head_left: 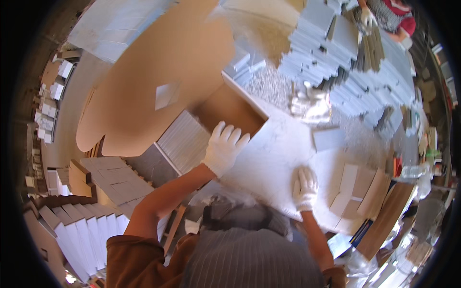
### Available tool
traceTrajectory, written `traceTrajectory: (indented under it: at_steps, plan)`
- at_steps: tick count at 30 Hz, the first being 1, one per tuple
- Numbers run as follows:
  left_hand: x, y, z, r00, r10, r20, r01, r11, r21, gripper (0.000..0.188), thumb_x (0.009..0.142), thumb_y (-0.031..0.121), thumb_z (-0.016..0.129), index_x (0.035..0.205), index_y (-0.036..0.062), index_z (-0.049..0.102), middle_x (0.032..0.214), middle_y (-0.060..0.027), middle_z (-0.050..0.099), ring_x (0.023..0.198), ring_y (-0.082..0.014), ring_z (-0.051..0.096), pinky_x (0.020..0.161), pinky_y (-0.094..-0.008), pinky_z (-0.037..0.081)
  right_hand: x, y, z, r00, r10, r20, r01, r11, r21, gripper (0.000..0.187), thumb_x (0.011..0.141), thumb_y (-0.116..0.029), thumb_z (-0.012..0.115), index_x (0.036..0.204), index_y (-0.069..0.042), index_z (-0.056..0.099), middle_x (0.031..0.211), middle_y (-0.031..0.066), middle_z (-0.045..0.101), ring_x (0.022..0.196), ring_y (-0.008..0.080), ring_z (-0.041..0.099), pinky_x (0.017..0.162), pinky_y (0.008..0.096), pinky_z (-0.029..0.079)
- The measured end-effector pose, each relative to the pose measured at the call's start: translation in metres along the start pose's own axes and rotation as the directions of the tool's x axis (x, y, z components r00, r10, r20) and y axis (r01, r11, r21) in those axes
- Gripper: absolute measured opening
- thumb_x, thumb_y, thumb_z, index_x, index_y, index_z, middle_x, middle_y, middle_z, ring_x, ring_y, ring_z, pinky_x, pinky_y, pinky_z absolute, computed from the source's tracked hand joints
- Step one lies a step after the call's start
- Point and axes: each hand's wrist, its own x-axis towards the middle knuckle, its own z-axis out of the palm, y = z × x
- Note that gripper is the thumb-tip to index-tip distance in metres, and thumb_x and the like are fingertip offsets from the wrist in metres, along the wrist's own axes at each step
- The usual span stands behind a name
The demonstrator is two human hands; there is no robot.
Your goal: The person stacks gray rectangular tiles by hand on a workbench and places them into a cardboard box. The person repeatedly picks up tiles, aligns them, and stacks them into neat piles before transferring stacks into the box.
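My left hand (224,150), in a white knit glove, reaches over the near edge of an open carton (230,113) with a brown inside. Its fingers are stretched and slightly apart, and nothing shows in them. A tight row of thin grey-white pieces (185,139) fills the carton's left part. To the left a large brown cardboard sheet (149,81) stands up, partly smeared by motion; how it joins the carton I cannot tell. My right hand (306,188), also gloved, lies with fingers extended on the pale worktop (273,163) and holds nothing visible.
Spare white gloves (309,103) and a small grey panel (328,139) lie on the worktop. Beyond are many stacked grey panels (331,57) and another person's gloved hand (368,18). Folded cartons (353,192) lie at right; white cartons (81,230) are stacked at lower left.
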Motion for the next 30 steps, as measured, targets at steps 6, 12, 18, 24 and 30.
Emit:
traceTrajectory:
  at_steps: [6, 12, 18, 24, 30]
  plan:
    - [-0.011, 0.011, 0.001, 0.997, -0.073, -0.006, 0.073, 0.993, -0.088, 0.03, 0.086, 0.016, 0.059, 0.114, 0.0119, 0.067, 0.102, -0.0081, 0.068, 0.102, -0.0262, 0.064, 0.107, -0.0499, 0.042, -0.001, 0.003, -0.007, 0.998, -0.05, -0.033, 0.051, 0.998, 0.03, 0.038, 0.086, -0.011, 0.069, 0.122, -0.002, 0.067, 0.129, 0.0175, 0.065, 0.124, 0.0389, 0.058, 0.108, 0.0527, 0.044]
    - [-0.004, -0.001, -0.014, 0.982, -0.121, 0.146, 0.132, 0.989, -0.068, 0.027, 0.085, 0.014, 0.059, 0.111, 0.011, 0.067, 0.096, -0.007, 0.07, 0.099, -0.0248, 0.066, 0.104, -0.0466, 0.044, -0.001, 0.0, -0.005, 0.997, -0.048, -0.059, 0.051, 0.997, 0.059, 0.037, 0.087, -0.011, 0.067, 0.122, -0.001, 0.067, 0.129, 0.0183, 0.064, 0.124, 0.0393, 0.058, 0.109, 0.0534, 0.043]
    - [-0.02, 0.008, -0.01, 0.988, -0.142, -0.064, 0.137, 0.988, -0.071, 0.031, 0.086, 0.015, 0.059, 0.117, 0.013, 0.065, 0.095, -0.0047, 0.068, 0.098, -0.0239, 0.065, 0.105, -0.0451, 0.043, -0.003, 0.001, 0.0, 0.998, -0.039, -0.045, 0.044, 0.993, 0.11, 0.035, 0.089, -0.011, 0.064, 0.122, -0.001, 0.069, 0.132, 0.0208, 0.062, 0.127, 0.0414, 0.056, 0.112, 0.0534, 0.04]
    - [-0.048, 0.015, -0.042, 0.707, -0.659, -0.256, 0.58, 0.748, -0.322, 0.047, 0.086, 0.012, 0.069, 0.132, 0.0057, 0.059, 0.122, -0.0139, 0.064, 0.117, -0.0365, 0.058, 0.107, -0.0479, 0.041, 0.008, -0.007, -0.022, 0.99, 0.054, 0.128, -0.103, 0.904, 0.415, 0.039, 0.096, -0.011, 0.06, 0.133, 0.001, 0.061, 0.135, 0.0224, 0.061, 0.128, 0.0452, 0.054, 0.114, 0.0521, 0.04]
    - [-0.143, -0.001, -0.019, -0.156, -0.973, -0.172, 0.79, -0.019, -0.613, 0.068, 0.101, 0.031, 0.057, 0.158, 0.0042, 0.03, 0.146, -0.0222, 0.051, 0.139, -0.0378, 0.044, 0.116, -0.0431, 0.033, 0.1, -0.085, -0.036, 0.95, -0.218, 0.225, 0.059, 0.831, 0.553, 0.052, 0.097, -0.016, 0.061, 0.145, 0.001, 0.049, 0.142, 0.0238, 0.056, 0.133, 0.0457, 0.05, 0.119, 0.0491, 0.033]
